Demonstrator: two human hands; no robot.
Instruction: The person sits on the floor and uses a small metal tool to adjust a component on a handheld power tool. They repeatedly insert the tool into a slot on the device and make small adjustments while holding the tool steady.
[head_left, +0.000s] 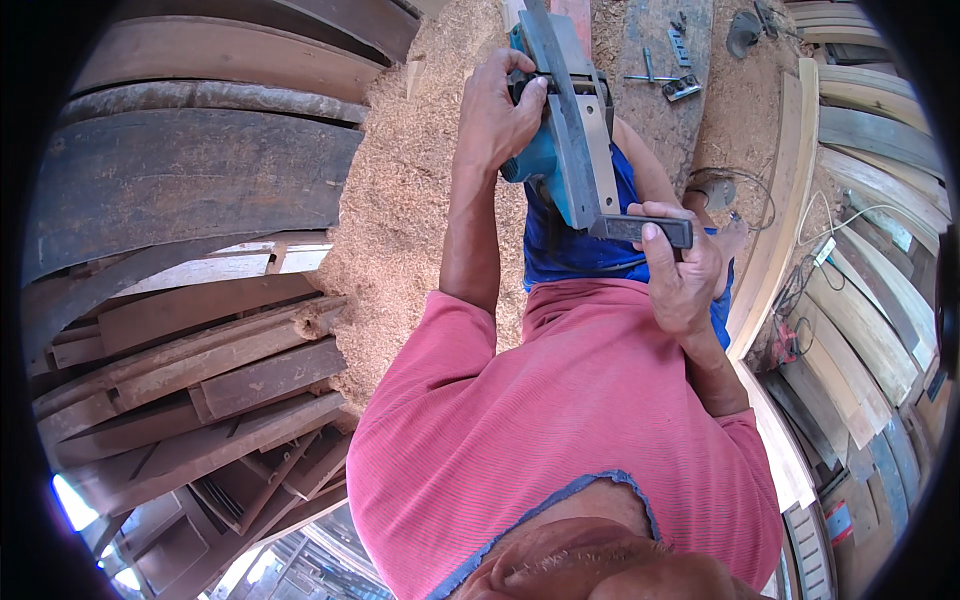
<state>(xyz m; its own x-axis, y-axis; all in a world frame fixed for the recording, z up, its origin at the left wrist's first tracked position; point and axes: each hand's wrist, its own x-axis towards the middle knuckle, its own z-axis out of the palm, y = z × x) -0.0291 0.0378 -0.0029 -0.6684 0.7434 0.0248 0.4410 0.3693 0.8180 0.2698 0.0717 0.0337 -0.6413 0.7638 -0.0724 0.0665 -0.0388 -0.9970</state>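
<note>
A teal electric planer (540,165) lies with its flat metal sole facing up, above my lap. My left hand (500,115) is closed round the black knob at its left side, thumb and fingers pinching it. Along the sole runs the long steel blade of a try square (572,125), resting on edge against the metal. My right hand (685,275) grips the dark stock of that square at the near end of the planer. The planer's underside is hidden, partly behind my left hand.
On a worn plank (650,130) ahead lie a T-handled wrench (648,68) and small metal parts (682,88). Wood shavings (400,200) cover the floor. Stacked boards (200,180) crowd the left; more timber (870,300) and a loose cord (770,205) are at the right.
</note>
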